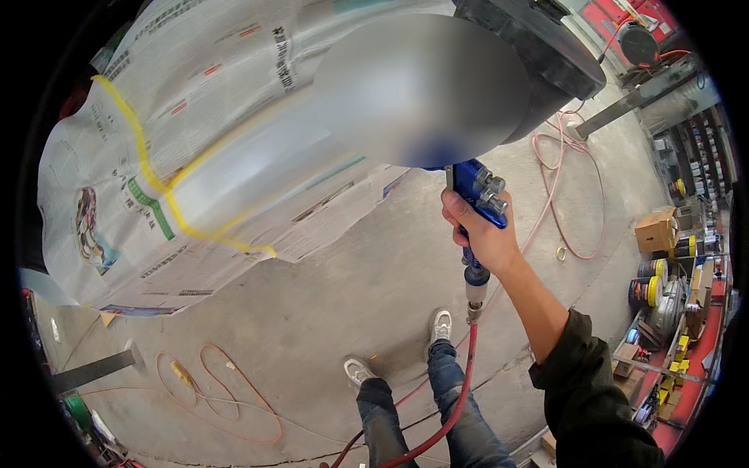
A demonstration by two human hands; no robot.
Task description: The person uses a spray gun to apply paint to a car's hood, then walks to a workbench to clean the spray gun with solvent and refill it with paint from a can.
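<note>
My right hand [485, 231] is closed around the handle of a blue spray gun [473, 183]. Silver knobs stick out at the gun's back, and a red air hose [465, 382] runs down from its grip. To the gun's upper left lies a smooth silvery-white panel [242, 171], framed by yellow masking tape [140, 148] and sheets of newspaper [94, 203]. A grey blur covers the gun's front and part of the panel. My left hand does not show.
A black bumper-like part [546, 58] juts out at the top. Pink hose [558, 187] lies coiled on the concrete floor [328, 304], with an orange cord [242, 425] at lower left. Shelves of tins [646, 292] and a cardboard box [657, 230] line the right side. Metal posts [97, 370] stand nearby.
</note>
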